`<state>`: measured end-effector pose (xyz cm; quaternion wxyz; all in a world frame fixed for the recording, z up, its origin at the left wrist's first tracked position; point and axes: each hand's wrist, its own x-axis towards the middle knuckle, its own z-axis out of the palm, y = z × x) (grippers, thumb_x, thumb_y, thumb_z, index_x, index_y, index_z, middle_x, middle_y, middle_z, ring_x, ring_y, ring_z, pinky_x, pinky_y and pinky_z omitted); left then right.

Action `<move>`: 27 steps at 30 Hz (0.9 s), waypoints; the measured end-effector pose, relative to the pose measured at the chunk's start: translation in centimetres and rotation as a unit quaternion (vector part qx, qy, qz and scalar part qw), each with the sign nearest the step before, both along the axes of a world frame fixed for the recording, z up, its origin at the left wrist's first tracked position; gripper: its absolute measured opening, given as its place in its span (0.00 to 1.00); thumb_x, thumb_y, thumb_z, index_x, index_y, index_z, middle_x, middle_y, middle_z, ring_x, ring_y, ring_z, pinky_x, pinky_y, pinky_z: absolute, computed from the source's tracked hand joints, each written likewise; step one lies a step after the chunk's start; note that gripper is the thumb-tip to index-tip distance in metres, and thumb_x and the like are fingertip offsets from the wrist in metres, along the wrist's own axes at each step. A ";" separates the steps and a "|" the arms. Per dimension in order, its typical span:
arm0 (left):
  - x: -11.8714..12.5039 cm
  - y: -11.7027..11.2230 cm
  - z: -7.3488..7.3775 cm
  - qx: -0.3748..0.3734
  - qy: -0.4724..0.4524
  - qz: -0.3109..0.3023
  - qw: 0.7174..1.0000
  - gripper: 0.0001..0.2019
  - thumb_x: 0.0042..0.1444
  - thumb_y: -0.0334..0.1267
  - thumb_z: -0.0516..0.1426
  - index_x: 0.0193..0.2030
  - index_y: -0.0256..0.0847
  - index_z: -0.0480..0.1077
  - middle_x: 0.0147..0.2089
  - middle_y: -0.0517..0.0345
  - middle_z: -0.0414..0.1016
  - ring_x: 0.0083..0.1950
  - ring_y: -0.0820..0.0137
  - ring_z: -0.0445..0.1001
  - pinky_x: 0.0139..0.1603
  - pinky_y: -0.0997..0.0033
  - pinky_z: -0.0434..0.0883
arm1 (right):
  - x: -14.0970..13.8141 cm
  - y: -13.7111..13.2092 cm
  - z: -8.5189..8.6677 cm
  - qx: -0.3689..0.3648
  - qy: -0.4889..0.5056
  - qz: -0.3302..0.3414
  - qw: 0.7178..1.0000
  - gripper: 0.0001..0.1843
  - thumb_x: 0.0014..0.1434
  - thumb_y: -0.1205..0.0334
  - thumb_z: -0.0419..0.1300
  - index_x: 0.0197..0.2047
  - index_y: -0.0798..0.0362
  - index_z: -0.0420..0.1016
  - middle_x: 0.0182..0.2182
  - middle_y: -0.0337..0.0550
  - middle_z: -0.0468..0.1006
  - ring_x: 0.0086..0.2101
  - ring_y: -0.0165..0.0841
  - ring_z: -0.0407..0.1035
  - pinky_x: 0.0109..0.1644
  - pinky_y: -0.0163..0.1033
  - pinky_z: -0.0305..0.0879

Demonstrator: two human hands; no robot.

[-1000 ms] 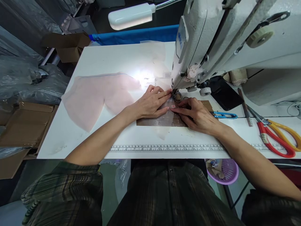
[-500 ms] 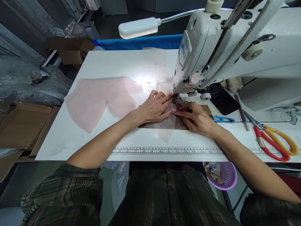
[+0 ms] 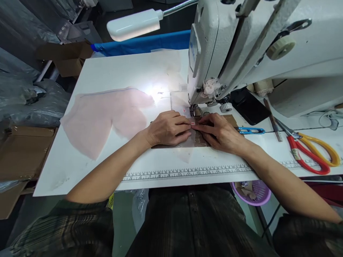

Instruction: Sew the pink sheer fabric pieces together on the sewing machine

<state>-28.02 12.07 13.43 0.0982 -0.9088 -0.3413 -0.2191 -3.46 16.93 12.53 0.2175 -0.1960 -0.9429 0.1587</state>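
Beside the presser foot (image 3: pixel 192 110) of the white sewing machine (image 3: pixel 206 46), my two hands meet over a sheer pale fabric (image 3: pixel 185 143). My left hand (image 3: pixel 170 128) rests on the left with its fingers curled together on the cloth. From the right, my right hand (image 3: pixel 221 131) pinches the edge of the same fabric between thumb and forefinger. The fingertips of both hands nearly touch just in front of the needle area. Under the fabric lies a brown plate (image 3: pixel 200 140). What exactly is between my left fingertips is partly hidden.
A sheer pink cut piece (image 3: pixel 99 110) lies flat at left. On the right are a black phone (image 3: pixel 250 105), blue thread snips (image 3: pixel 250 130) and red-and-yellow-handled scissors (image 3: pixel 308 153). A ruler strip (image 3: pixel 187 174) runs along the front edge; a lamp (image 3: pixel 134 25) hangs above.
My left hand, flat with fingers stretched before, has drawn its fingers in and curled them by the fabric edge. My right hand still pinches there. The whole view has shifted and tilted slightly.
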 end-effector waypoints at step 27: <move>0.0 0.7 0.9 -0.055 0.103 0.125 0.985 0.19 0.67 0.47 0.52 0.53 0.39 0.76 0.57 0.46 0.77 0.46 0.58 0.76 0.44 0.56 0.66 | -0.1 -0.4 -0.3 0.018 -0.005 -0.017 1.000 0.22 0.64 0.68 0.53 0.59 0.48 0.76 0.48 0.54 0.72 0.49 0.43 0.66 0.55 0.54 0.69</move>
